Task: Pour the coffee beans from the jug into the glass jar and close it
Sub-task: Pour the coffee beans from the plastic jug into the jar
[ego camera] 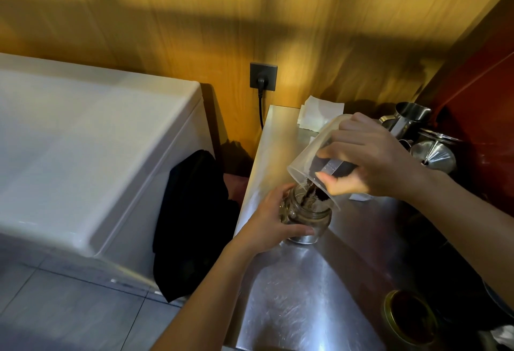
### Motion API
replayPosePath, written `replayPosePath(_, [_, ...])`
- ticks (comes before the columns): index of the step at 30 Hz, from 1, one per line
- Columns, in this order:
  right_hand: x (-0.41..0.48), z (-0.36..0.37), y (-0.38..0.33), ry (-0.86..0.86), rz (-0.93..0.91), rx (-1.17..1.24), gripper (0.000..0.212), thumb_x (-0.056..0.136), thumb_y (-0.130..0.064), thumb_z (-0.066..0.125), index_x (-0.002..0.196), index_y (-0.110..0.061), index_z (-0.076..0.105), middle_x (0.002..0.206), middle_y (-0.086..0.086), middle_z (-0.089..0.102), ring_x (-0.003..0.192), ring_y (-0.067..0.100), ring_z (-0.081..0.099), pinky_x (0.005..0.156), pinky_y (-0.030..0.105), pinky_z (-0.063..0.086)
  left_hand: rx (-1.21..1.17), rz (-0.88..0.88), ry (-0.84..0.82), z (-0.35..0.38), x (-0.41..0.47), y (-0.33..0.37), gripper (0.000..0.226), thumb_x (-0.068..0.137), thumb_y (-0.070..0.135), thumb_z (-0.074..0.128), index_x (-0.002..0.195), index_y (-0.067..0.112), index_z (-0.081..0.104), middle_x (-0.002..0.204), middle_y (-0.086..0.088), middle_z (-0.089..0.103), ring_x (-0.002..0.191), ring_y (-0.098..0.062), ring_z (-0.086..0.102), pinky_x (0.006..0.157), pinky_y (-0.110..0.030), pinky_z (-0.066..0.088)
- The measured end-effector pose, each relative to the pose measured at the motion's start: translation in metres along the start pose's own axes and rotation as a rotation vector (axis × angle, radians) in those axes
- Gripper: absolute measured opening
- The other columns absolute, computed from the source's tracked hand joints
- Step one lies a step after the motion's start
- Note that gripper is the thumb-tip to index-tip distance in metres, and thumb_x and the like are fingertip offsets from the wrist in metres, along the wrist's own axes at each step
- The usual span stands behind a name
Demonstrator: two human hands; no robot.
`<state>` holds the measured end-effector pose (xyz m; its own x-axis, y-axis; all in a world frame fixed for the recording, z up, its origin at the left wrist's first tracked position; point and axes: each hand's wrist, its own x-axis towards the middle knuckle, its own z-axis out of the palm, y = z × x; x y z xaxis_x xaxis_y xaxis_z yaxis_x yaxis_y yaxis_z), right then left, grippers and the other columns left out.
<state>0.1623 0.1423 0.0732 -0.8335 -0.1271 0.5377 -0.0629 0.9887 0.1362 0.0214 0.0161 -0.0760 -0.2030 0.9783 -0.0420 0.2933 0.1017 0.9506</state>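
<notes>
Two hands engaged — our right hand [372,161] grips the tilted jug [314,155], coffee beans [308,193] streaming into the glass jar [306,215]; left hand [267,219] wraps the jar on the steel counter [292,295].

Café back counter: steel worktop [292,295], milk pitchers [409,119], chest freezer [83,142].
</notes>
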Motion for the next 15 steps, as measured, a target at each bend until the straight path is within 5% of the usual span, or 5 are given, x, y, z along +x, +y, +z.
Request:
replayPosePath(7, [0.0002,0.0019,-0.0002,0.031,0.001,-0.005,0.023,0.076,-0.018,0.071,0.069,0.002,0.066,0.059,0.014,0.062,0.052,0.026,0.052,0.054,0.034,0.037,0.013,-0.01,-0.004,-0.0005,0.0004,-0.0008,0.076,0.062,0.028,0.088,0.112,0.054,0.037,0.117,0.021,0.044,0.101,0.028,0.04,0.078,0.007,0.031])
replayPosePath(15, [-0.0009,0.0039,0.0001,0.056,-0.015,-0.02,0.023,0.076,-0.02,0.069,0.067,0.002,0.066,0.056,0.012,0.06,0.052,0.025,0.049,0.054,0.033,0.036,0.017,-0.011,0.0,-0.0001,-0.0005,0.0008,0.079,0.064,0.029,0.087,0.123,0.045,0.037,0.125,0.011,0.043,0.109,0.004,0.045,0.085,-0.005,0.031])
